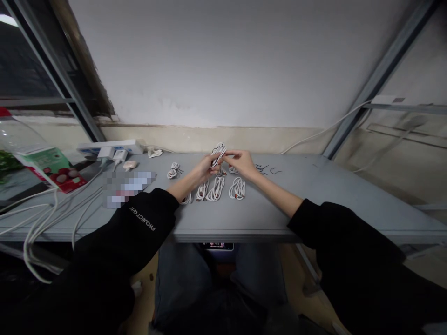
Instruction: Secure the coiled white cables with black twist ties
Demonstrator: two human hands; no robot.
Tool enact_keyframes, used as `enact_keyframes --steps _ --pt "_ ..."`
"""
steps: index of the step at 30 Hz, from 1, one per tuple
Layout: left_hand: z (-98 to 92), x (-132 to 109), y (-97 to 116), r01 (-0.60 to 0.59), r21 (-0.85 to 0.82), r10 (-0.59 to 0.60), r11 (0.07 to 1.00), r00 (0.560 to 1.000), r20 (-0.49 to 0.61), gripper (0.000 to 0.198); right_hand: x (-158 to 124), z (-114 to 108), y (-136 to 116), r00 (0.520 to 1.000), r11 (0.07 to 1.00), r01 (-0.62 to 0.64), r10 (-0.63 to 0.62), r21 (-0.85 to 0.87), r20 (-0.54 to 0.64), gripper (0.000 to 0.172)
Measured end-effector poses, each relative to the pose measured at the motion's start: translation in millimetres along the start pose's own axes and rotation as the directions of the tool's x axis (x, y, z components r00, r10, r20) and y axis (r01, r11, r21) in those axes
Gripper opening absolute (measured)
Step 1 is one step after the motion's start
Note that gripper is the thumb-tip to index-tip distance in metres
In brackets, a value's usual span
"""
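Observation:
My left hand [206,168] is closed around a coiled white cable [219,151], raised a little above the grey table. A thin black tie crosses the top of this coil. Thumb and fingers of my right hand [240,161] pinch together at the coil's right side; what is between them is too small to make out. Below the hands lie several more coiled white cables [216,189], with orange showing at some of their ends. One coil [237,188] rests to the right, apart from the others. Another bundle [173,170] with a black tie lies left of my left hand.
Loose black ties [261,169] lie beyond my right forearm. On the left are a power strip [129,147] with plugged-in chargers, a blurred flat item [134,186], a red-and-green package [57,170] and trailing white cords [31,239]. A wall backs the table [349,195].

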State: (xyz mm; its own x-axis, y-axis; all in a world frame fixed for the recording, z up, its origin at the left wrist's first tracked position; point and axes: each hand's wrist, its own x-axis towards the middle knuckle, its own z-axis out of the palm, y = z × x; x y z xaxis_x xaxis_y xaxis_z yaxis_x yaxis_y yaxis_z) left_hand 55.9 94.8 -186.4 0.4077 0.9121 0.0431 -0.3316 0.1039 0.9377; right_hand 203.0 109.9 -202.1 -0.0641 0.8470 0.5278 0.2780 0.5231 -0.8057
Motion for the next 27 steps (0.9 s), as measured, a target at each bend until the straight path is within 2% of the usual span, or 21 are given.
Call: enact_keyframes --steps 12,14,16,20,23,27 --pt "-3.9 4.4 -0.5 0.045 -0.017 -0.045 0.999 0.999 0.024 0.026 -1.3 0.0 -4.1 1.000 0.998 0.009 -0.007 0.061 -0.027 0.013" --pt "-3.1 3.9 0.0 0.056 -0.004 -0.056 0.998 0.998 0.010 0.026 -0.3 0.4 -2.0 0.999 0.999 0.040 -0.040 0.009 -0.032 0.011" --pt "-2.4 3.5 -0.4 0.065 0.018 -0.065 0.998 0.998 -0.012 0.025 0.3 -0.3 -0.8 0.992 0.988 0.120 -0.123 -0.095 -0.027 0.008" --pt "-2.4 4.1 -4.1 0.033 0.087 -0.030 0.996 0.999 -0.038 0.018 -2.2 -5.1 -3.6 0.956 0.893 0.292 -0.282 -0.343 0.080 0.011" --pt "-3.5 6.2 -8.1 -0.019 0.167 0.026 0.986 0.999 -0.038 0.017 -5.7 -7.7 -6.7 0.948 0.826 0.312 -0.300 -0.470 0.102 0.014" --pt "-5.1 8.2 -13.3 -0.103 0.271 0.115 0.957 0.993 -0.030 0.020 -9.0 -6.5 -6.1 0.953 0.808 0.289 -0.295 -0.514 0.071 0.015"
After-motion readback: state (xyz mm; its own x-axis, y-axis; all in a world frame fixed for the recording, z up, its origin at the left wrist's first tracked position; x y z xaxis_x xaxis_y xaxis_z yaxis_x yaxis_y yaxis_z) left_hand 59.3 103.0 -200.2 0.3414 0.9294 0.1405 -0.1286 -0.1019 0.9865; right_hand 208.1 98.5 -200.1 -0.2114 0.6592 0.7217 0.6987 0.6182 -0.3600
